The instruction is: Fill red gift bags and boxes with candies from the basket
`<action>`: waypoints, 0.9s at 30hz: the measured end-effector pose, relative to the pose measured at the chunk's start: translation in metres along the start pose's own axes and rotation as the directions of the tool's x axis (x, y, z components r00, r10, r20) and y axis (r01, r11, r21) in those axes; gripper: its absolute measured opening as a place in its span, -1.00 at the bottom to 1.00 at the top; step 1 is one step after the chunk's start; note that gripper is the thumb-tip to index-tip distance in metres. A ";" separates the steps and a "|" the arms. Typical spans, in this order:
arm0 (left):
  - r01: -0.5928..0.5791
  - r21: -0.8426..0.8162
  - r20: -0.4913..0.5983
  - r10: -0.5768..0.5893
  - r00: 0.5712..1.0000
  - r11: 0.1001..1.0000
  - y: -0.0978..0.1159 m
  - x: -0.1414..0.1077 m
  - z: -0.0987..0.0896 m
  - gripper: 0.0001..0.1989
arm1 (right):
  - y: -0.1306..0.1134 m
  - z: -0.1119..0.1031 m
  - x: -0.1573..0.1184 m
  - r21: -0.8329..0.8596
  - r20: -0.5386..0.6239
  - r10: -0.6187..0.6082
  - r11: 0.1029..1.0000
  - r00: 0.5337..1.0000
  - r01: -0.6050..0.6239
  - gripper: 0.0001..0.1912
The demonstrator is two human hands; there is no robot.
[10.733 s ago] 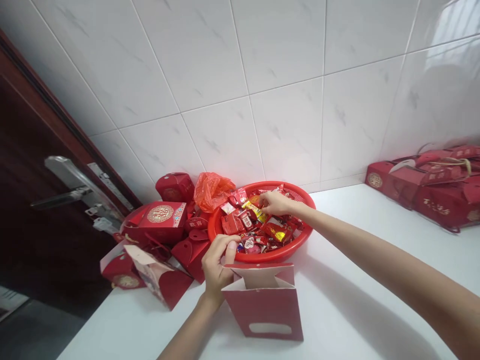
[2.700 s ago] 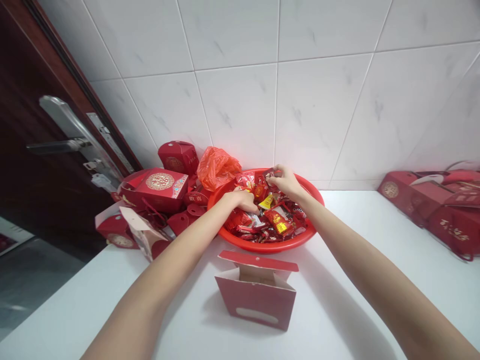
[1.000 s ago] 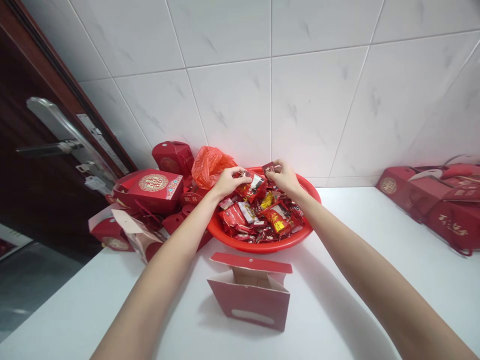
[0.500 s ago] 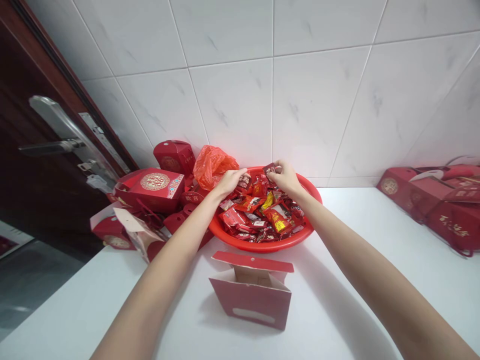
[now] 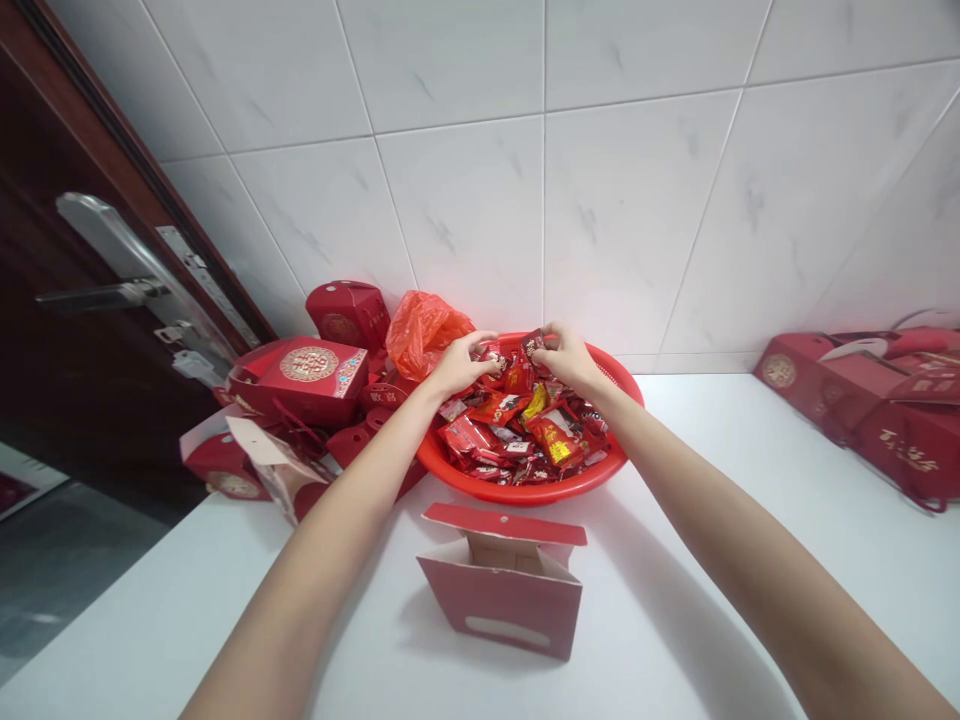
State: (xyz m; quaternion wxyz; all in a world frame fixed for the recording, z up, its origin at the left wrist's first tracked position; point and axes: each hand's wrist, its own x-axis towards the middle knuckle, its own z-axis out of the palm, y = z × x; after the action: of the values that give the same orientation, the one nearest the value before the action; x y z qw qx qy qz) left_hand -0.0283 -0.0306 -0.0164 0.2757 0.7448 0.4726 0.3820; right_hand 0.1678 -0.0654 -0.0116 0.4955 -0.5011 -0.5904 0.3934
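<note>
A red plastic basket [image 5: 525,492] full of wrapped sweets [image 5: 559,440] stands against the tiled wall. Over its back left part, my left hand [image 5: 463,364] has thumb and fingers closed around a small red packet [image 5: 492,357]. My right hand [image 5: 566,355], at the back right of the basket, pinches a dark red packet [image 5: 533,343]. In front of the basket stands a red paper box [image 5: 502,600] with its top open; no contents show inside it.
Several red gift boxes [image 5: 311,368] are heaped at the left, beside a crumpled red plastic bag [image 5: 424,335]. More red boxes [image 5: 885,410] lie at the right on the white table [image 5: 712,440]. A dark door [image 5: 67,330] with a metal handle is far left.
The fingers of my left hand have spread a little and sit around a packet. My right hand has shifted slightly left and down, still with its packet.
</note>
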 end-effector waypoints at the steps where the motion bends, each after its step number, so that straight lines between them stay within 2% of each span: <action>1: 0.008 0.066 -0.042 -0.005 0.999 0.998 0.000 0.000 -0.001 -0.39 | 0.000 0.000 0.000 -0.002 -0.006 0.001 1.000 1.000 -0.001 -0.75; 3: 0.003 0.221 -0.123 0.025 0.992 0.975 0.002 -0.001 -0.002 -0.44 | 0.001 0.000 0.001 -0.010 -0.015 0.001 1.000 1.000 -0.001 -0.75; 5: -0.026 0.309 -0.107 0.062 0.992 0.951 0.005 -0.003 -0.002 -0.58 | 0.001 0.000 0.002 -0.020 -0.026 0.000 1.000 1.000 0.000 -0.76; 7: -0.053 0.303 0.067 0.035 0.997 0.952 0.008 -0.006 -0.001 -0.68 | 0.002 0.000 0.002 -0.033 -0.039 -0.007 0.999 0.999 0.005 -0.76; 8: -0.054 0.292 0.190 -0.002 0.982 0.955 0.010 -0.008 0.001 -0.67 | 0.002 0.000 0.002 -0.044 -0.048 -0.012 0.999 0.999 0.010 -0.77; 10: -0.050 0.293 0.390 -0.071 0.918 0.955 0.011 -0.010 0.003 -0.60 | 0.002 0.000 0.003 -0.066 -0.061 -0.017 0.998 0.998 0.013 -0.76; 12: -0.041 0.296 0.468 -0.107 0.877 0.954 0.011 -0.012 0.005 -0.57 | 0.003 -0.001 0.003 -0.088 -0.068 -0.023 0.996 0.997 0.017 -0.77; 16: -0.008 0.259 0.499 -0.127 0.857 0.966 0.010 -0.011 0.005 -0.53 | 0.002 -0.002 0.003 -0.125 -0.074 -0.035 0.992 0.997 0.025 -0.79; 18: -0.037 0.304 0.478 -0.119 0.870 0.952 0.011 -0.010 0.003 -0.62 | 0.002 -0.002 0.002 -0.129 -0.078 -0.026 0.992 0.997 0.015 -0.78; 19: -0.062 0.359 0.427 -0.104 0.898 0.931 0.012 -0.010 0.002 -0.67 | 0.001 -0.002 0.002 -0.133 -0.083 -0.022 0.991 0.996 0.010 -0.78; 21: -0.108 0.523 0.244 -0.027 0.970 0.845 0.016 -0.010 0.001 -0.72 | 0.001 -0.002 0.002 -0.149 -0.098 -0.018 0.989 0.995 0.003 -0.79; 23: -0.154 0.668 0.100 0.117 0.988 0.728 0.020 -0.011 0.002 -0.72 | 0.002 -0.002 0.003 -0.167 -0.108 -0.018 0.986 0.994 0.000 -0.80; 24: -0.196 0.704 0.098 0.179 0.979 0.683 0.023 -0.012 0.003 -0.74 | 0.002 -0.002 0.003 -0.174 -0.109 -0.022 0.985 0.994 0.003 -0.81; 25: -0.255 0.703 0.151 0.210 0.966 0.665 0.025 -0.013 0.005 -0.75 | 0.003 -0.002 0.004 -0.181 -0.110 -0.029 0.984 0.994 0.008 -0.81; 27: -0.345 0.597 0.360 0.143 0.922 0.724 0.030 -0.016 0.009 -0.79 | 0.004 -0.001 0.004 -0.191 -0.118 -0.037 0.981 0.992 0.014 -0.81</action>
State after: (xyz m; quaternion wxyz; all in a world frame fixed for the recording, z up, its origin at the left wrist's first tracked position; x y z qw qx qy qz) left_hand -0.0108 -0.0579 -0.0033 0.0127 0.8972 0.4263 0.1147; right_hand 0.1699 -0.0606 -0.0144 0.4853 -0.5613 -0.6007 0.2977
